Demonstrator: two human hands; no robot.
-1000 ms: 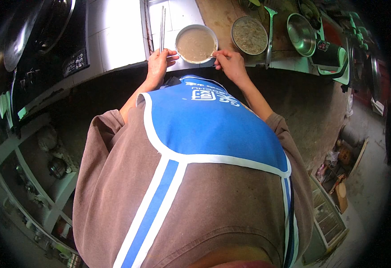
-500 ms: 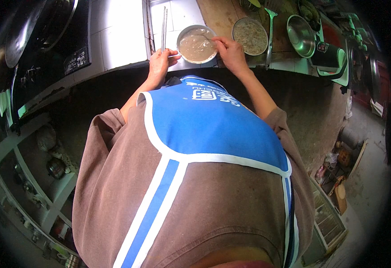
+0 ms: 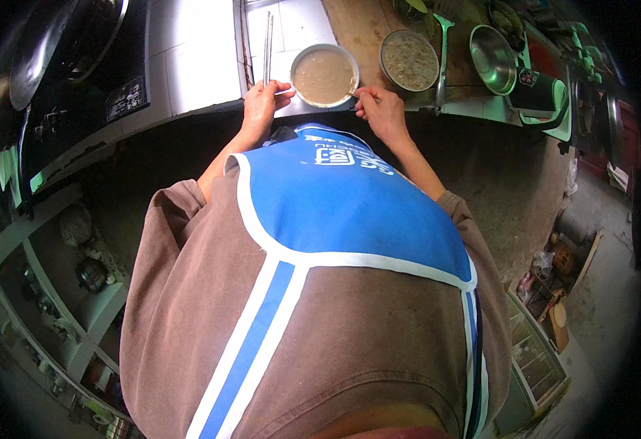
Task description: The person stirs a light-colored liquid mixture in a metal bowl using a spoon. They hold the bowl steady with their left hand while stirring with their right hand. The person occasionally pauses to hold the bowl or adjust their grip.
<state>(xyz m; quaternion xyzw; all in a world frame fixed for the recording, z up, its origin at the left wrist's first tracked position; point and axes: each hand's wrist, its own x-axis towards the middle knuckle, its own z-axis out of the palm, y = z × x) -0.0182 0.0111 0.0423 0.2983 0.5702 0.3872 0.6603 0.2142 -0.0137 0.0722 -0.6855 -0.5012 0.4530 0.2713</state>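
Part tile, part wood, the table (image 3: 293, 25) carries the bowl (image 3: 325, 104) of beige mix (image 3: 324, 74). At its right rim, the right hand (image 3: 381, 110) has fingers pinching a thin utensil (image 3: 355, 93); the left hand (image 3: 261, 107) curls by chopsticks (image 3: 268, 47), grip unclear.

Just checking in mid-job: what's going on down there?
A person's left hand is at the near end of two slim, silvery sticks, beside a round, pale-rimmed bowl of beige-brown liquid. The right hand is at that bowl's near right rim; whether it grips anything is unclear. A second round bowl of lumpy greyish mixture stands to the right.
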